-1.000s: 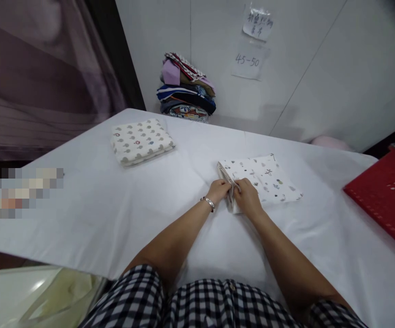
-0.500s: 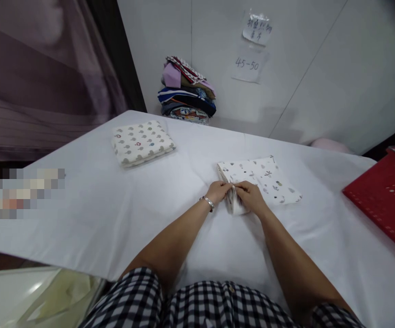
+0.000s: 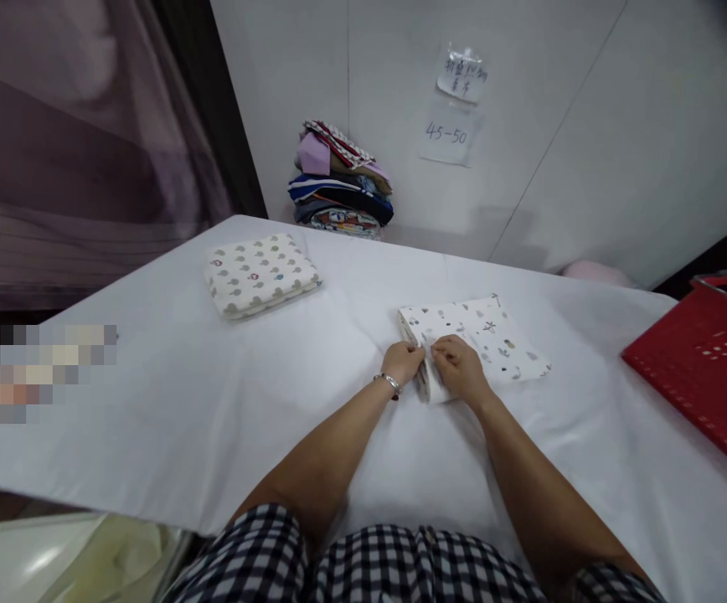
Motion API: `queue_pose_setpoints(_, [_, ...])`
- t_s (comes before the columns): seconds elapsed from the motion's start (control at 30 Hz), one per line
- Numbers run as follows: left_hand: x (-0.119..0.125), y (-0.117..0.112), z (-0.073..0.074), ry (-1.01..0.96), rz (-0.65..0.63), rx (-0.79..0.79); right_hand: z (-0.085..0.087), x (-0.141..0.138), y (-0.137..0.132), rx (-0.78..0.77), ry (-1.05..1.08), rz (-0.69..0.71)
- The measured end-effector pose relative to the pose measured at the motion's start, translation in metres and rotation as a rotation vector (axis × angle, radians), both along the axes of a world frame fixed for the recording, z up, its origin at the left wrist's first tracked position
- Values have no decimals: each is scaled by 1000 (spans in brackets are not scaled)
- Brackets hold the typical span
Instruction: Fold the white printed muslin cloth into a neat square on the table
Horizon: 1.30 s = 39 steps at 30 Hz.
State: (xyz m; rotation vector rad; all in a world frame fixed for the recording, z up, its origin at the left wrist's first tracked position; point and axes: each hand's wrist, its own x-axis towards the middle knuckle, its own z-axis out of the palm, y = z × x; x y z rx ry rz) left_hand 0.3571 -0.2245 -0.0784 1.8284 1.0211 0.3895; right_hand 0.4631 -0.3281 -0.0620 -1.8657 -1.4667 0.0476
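Observation:
A folded white cloth with small printed figures lies on the white table, right of centre. My left hand, with a bracelet at the wrist, pinches the cloth's near left edge. My right hand rests on the same edge, fingers curled and gripping the layers. The two hands almost touch each other.
A second folded cloth with grey and coloured spots lies at the far left of the table. A stack of coloured fabrics stands against the wall. A red plastic basket sits at the right edge. Paper notes hang on the wall.
Both hands stay at the cloth's near left edge, with the fingers shifting slightly along the layers. The view has tilted down a little.

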Motion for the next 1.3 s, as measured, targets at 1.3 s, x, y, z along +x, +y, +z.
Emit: queue_pose_setpoints(1.3, [-1,-1,-4,-16,25,-27,9,59,127,-250,-233,405])
